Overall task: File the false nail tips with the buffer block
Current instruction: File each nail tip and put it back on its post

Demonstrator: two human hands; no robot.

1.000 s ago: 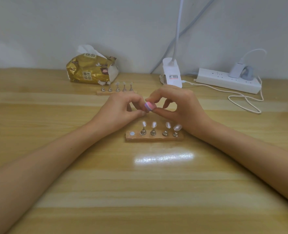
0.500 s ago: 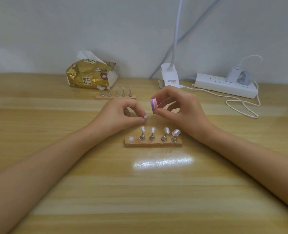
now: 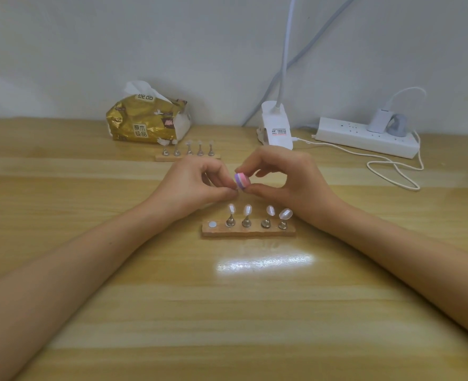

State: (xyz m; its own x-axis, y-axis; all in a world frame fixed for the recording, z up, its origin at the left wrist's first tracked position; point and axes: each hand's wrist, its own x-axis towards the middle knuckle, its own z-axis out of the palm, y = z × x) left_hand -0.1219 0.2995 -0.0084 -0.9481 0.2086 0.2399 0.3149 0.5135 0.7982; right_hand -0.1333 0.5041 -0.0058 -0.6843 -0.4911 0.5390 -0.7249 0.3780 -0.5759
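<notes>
Wooden counter [image 3: 227, 312], left to right: the left hand [image 3: 191, 185], fingers curled, thumb and forefinger pinched together against the buffer block [image 3: 241, 181], their contents too small to tell; the right hand [image 3: 290, 185], pinching that pink-and-purple block between thumb and forefinger. Just nearer the viewer, four false nail tips [image 3: 248, 209] stand on metal pegs in a wooden holder [image 3: 248, 232].

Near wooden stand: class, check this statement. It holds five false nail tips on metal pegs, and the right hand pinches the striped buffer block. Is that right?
Not quite. The head view shows the near wooden stand holding four nail tips, not five; the spot at its left end is bare. The right hand does pinch the buffer block.
</notes>
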